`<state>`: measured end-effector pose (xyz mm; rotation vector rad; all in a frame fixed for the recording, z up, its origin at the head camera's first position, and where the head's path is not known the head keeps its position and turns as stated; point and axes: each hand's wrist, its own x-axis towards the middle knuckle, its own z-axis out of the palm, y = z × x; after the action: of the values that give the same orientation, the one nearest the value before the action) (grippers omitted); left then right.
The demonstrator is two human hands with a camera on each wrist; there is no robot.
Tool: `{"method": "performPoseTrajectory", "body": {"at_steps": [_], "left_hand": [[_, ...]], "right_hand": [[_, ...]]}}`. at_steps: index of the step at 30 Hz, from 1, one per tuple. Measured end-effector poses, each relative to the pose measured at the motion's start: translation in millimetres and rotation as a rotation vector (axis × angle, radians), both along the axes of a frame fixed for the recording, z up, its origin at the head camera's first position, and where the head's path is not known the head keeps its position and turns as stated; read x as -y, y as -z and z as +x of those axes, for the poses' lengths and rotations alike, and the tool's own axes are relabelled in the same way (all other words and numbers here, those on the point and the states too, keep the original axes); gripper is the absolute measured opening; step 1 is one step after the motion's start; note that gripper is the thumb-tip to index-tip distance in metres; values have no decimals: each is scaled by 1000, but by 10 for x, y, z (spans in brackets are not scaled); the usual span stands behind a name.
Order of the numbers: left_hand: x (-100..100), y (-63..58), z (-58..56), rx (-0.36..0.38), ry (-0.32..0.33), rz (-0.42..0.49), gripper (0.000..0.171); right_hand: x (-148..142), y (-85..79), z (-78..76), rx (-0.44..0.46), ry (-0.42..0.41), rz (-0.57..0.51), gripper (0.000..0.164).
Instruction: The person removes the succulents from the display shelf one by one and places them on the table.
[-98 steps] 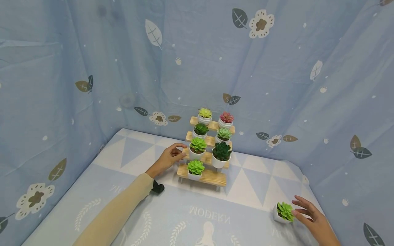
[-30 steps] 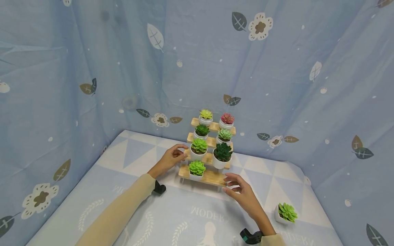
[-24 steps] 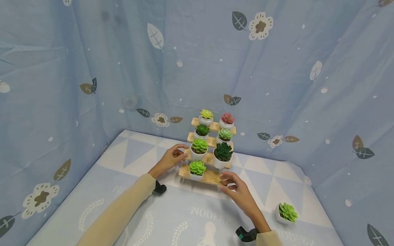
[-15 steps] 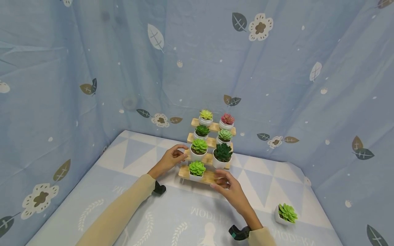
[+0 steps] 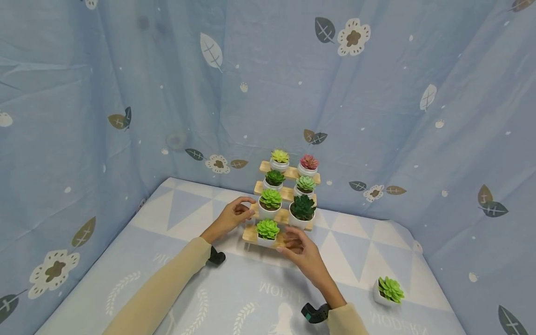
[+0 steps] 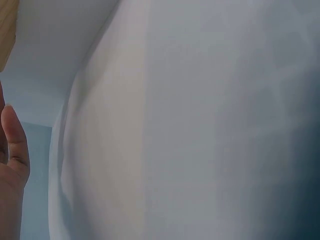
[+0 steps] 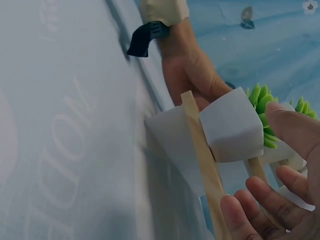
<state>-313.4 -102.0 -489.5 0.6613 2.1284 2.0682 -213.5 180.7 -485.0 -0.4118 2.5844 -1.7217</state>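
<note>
A stepped wooden stand (image 5: 258, 187) holds several potted succulents in white pots. On its lowest tier sits a bright-green succulent in a square white pot (image 5: 267, 231). My right hand (image 5: 305, 253) is over that tier's right part, just right of this pot; in the right wrist view its thumb and fingers (image 7: 270, 200) are spread apart, holding nothing. My left hand (image 5: 230, 217) lies at the stand's left side, fingertips by the end of the third tier from the top. In the left wrist view its thumb (image 6: 14, 132) appears apart from the wood (image 6: 7, 35).
Another bright-green succulent in a white pot (image 5: 388, 291) stands alone on the patterned tablecloth (image 5: 343, 256) at the right. Blue printed curtains (image 5: 268, 107) enclose the table at the back and sides. Black wrist devices (image 5: 315, 313) sit on both wrists.
My right hand has left the lone potted succulent at the right, reached the stand's lowest tier and slid left along it to the square pot. My left hand has stayed in place.
</note>
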Motion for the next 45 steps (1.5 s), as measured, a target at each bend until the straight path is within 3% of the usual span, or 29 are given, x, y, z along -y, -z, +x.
{"method": "performPoseTrajectory", "body": {"at_steps": [9,45], "left_hand": [[-1,16,-18,-17,-9,-12,39],[-3,6,-16,-11,-11,-14,41]], "right_hand": [[101,-6,-64,-56,4,9,63],[367,-6,-168,-33,67,79,71]]}}
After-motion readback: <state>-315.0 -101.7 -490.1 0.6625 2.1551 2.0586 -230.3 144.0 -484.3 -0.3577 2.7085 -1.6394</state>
